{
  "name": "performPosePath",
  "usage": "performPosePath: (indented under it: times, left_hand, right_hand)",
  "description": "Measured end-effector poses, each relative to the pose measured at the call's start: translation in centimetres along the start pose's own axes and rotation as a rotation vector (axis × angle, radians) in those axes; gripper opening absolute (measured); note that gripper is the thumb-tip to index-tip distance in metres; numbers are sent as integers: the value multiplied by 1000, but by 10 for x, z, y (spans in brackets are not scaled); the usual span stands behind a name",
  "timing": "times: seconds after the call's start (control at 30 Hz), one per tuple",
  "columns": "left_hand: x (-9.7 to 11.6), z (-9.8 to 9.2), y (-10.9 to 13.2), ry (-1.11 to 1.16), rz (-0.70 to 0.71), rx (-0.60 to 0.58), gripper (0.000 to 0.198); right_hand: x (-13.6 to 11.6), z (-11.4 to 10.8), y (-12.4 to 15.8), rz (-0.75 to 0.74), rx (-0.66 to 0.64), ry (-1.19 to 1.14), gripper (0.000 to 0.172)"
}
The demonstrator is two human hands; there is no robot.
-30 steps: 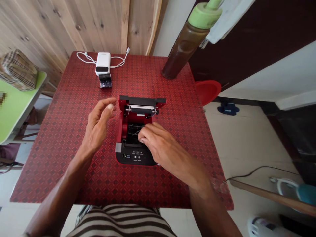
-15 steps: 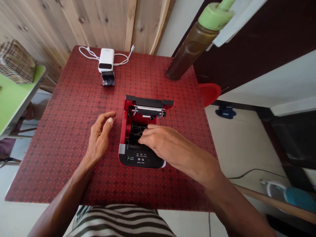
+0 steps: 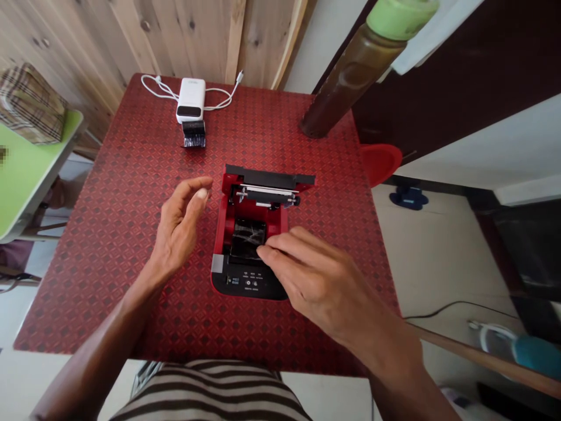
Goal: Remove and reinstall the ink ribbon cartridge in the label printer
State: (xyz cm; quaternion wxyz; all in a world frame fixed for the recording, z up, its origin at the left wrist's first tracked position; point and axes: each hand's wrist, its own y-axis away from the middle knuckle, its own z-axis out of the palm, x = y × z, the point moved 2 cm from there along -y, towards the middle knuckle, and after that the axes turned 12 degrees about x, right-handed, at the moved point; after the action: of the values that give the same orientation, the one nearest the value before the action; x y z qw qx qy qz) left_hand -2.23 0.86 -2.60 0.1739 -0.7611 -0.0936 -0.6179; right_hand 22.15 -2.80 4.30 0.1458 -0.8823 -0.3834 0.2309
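Note:
A small red-and-black printer (image 3: 249, 286) with its lid (image 3: 269, 177) raised stands on the table in front of me. Inside its compartment sits a shiny black roll (image 3: 248, 238) with pale streaks on its surface. My right hand (image 3: 307, 269) is at the compartment's right side, thumb and fingers pinched at the roll's right edge; the fingers partly hide that edge. To the left of the printer, my left hand (image 3: 182, 222) hovers with curved fingers and thumb apart, touching nothing.
A white power bank (image 3: 191, 99) with a white cable lies at the table's (image 3: 131, 245) far left, a crumpled black strip (image 3: 193, 134) before it. A tall brown bottle (image 3: 350, 76) with a green cap stands at the far right. A red stool (image 3: 381, 164) is beyond the right edge.
My right hand has drawn back to the right and toward me, uncovering more of the black roll. My left hand has risen slightly in view. The view has shifted a little.

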Motion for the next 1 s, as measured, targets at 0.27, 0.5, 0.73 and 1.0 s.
performPosePath:
  times: [0.27,0.5,0.73,1.0]
  left_hand:
    - [42,30,-26,6,245,-13,40]
    - [46,23,-9,29,212,-39,29]
    - [9,0,38,29,-59,-85,65]
    - [-1,5,52,261,-341,-227,65]
  right_hand:
    - [-24,-1,20,-71,208,111,32]
    - [-30,7,29,-51,354,93,23]
    - [-34,17,40,-20,438,131,16]
    - [-31,16,46,81,406,61,28]
